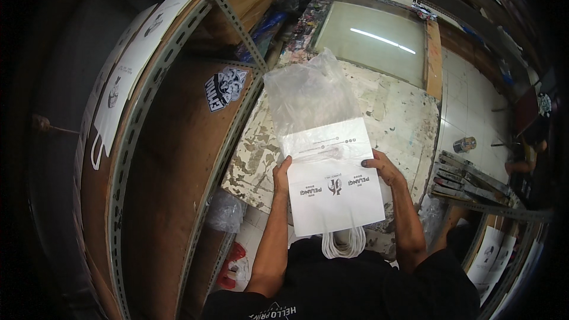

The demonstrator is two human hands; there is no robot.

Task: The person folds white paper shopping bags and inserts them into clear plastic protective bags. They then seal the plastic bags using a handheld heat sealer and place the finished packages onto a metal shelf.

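at the near edge of the white bag stack (338, 210), a bundle of looped white handles (344, 249) hangs toward the person's black shirt (367, 287). on the stack's left edge the left grip (281, 174) is closed, pinching the side; on its right edge the right grip (384, 169) pinches too, thumb over the printed face. the stack is held above the paint-spattered counter (406, 112); whether it rests on it, i cannot tell. left of the stack stands a metal-edged shelf (172, 136), with white printed bags (127, 65) along the top and a black-and-white sticker (225, 89) on its brown board. right of the stack, well apart, are some stained bars (468, 184) and, a bit farther off, a small tin (464, 144) on the tiled floor (465, 92). a crumpled clear plastic sleeve (314, 95) covers the stack's far end and spreads beyond it. farthest from the stack, a pale glossy panel (370, 47) lies on the counter, reflecting a bright strip of light.
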